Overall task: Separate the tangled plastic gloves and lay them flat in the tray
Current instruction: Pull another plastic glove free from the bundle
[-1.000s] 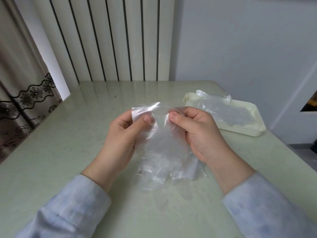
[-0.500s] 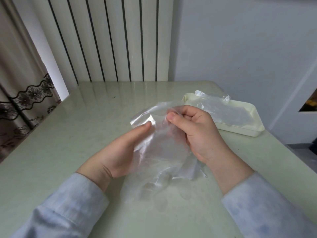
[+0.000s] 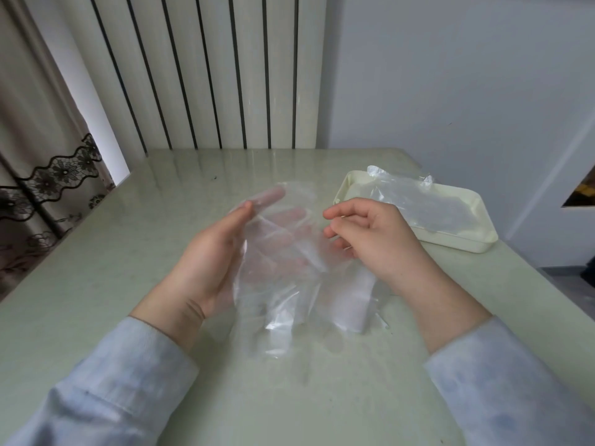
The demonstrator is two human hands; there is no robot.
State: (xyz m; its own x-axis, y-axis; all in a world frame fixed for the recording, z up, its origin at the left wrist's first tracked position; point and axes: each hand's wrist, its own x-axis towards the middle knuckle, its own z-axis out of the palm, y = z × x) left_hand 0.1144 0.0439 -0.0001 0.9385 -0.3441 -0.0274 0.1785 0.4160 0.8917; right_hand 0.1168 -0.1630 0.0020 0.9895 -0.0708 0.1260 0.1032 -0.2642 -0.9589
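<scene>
A tangle of clear plastic gloves [image 3: 289, 284] hangs just above the table in front of me, its lower end touching the surface. My left hand [image 3: 209, 262] is stretched out with straight fingers that show through the film, lying against or inside the top of the tangle. My right hand [image 3: 370, 239] has curled fingers and pinches the right edge of the film. To the right stands the cream tray [image 3: 467, 244], where another clear glove [image 3: 418, 201] lies spread out with its ends sticking over the far rim.
The pale green table [image 3: 128, 252] meets a white ribbed radiator [image 3: 209, 75] at its far edge. A curtain with black lace trim [image 3: 38, 175] hangs at the left. The tray sits near the table's right edge.
My left hand let go of its pinch, straightened its fingers and slid along the film. The plastic has spread wider, and my right hand has shifted to the right.
</scene>
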